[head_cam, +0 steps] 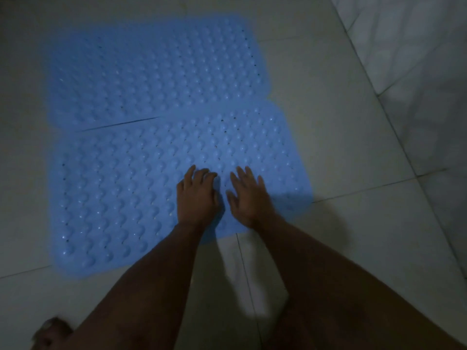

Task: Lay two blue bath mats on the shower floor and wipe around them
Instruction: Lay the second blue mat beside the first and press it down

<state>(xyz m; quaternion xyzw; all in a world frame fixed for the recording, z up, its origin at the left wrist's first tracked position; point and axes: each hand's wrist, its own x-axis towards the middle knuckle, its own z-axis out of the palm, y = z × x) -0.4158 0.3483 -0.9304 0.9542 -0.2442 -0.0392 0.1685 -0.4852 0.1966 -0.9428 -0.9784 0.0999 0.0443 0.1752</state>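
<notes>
Two blue bubbled bath mats lie flat on the tiled floor, long edges meeting, with a thin dark gap at the left of the seam. The far mat (151, 72) sits slightly left. The near mat (113, 193) sits slightly right. My left hand (197, 195) rests palm down on the near mat close to its front edge, fingers slightly bent. My right hand (245, 195) lies flat beside it on the same mat, fingers spread. Neither hand holds anything. No cloth is in view.
Pale floor tiles (341, 236) with dark grout lines surround the mats. A tiled wall (417, 59) rises at the right. My bare foot (50, 332) shows at the bottom left corner. The light is dim.
</notes>
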